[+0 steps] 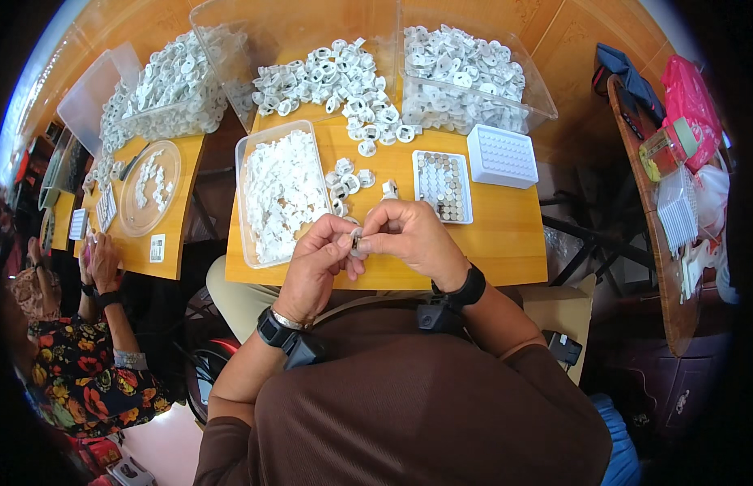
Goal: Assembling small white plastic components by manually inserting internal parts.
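Note:
My left hand (318, 257) and my right hand (415, 236) meet over the table's front edge. Between their fingertips they pinch a small round white plastic housing (356, 240) with a dark middle; fingers cover much of it. Just beyond my hands lie several similar loose housings (344, 180), and one stands by my right knuckles. To the left is a clear bin (242, 186) of small white plastic pieces (281, 174). A white tray (469, 190) holding silvery button cells (449, 194) lies beyond my right hand.
A heap of white housings (328, 77) spills from a tipped clear bin (222, 32). Full clear bins (546, 104) stand either side. Stacked white trays (506, 158) sit at right. Leftward, a co-worker's hands (101, 263) work near a round clear plate (175, 174). Rightward stands a side table (635, 174).

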### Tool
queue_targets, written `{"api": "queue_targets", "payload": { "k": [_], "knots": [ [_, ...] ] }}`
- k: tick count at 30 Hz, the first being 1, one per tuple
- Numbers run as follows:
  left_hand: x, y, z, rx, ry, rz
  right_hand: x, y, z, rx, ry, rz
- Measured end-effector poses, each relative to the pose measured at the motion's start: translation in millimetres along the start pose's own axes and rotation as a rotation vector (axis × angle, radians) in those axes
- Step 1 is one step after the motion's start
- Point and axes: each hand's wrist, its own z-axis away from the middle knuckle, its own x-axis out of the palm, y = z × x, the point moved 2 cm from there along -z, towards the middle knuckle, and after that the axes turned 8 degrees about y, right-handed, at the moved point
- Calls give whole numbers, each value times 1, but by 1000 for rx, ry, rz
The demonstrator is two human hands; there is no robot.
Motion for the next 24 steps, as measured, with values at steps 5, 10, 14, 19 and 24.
{"api": "queue_targets", "payload": {
  "k": [5, 10, 14, 19, 24],
  "knots": [
    [0, -3, 1, -10, 0, 14, -3, 6, -1, 49, 10, -32],
    [-1, -1, 3, -8, -11, 8, -2, 9, -2, 72, -37, -54],
    [0, -3, 2, 7, 5, 12, 0, 10, -2, 85, -15, -102],
    [-8, 3, 4, 25, 60, 37, 1, 17, -13, 40, 53, -17],
    [-50, 26, 6, 280, 337, 196, 2, -6, -32, -122, 63, 355]
  ]
}}
